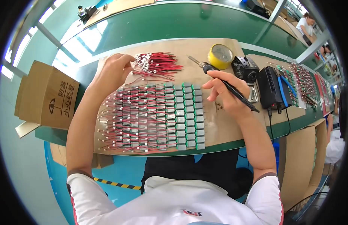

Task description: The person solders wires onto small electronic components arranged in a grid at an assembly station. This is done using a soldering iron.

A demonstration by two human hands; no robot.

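Note:
My right hand (232, 90) is wrapped round the black handle of a soldering iron (237, 94), held like a pen, its metal tip pointing to the far left. At the far left of the brown paper, my left hand (115, 69) bends its fingers together at the connector end of a pile of red wire leads (162, 62) with white plugs. Whatever is between those fingertips is hidden. Nearer me lie rows of small grey battery cells (189, 115) with green ends, many with thin red and dark leads fanning left. The iron's tip is apart from the cells and leads.
Beyond my right hand stand a yellow tape roll (227, 57), a black box with a round front (250, 74) and a black soldering station (270, 90) with blue-handled pliers (283, 92). More wired parts (303, 84) lie far right. A cardboard box (50, 93) stands left.

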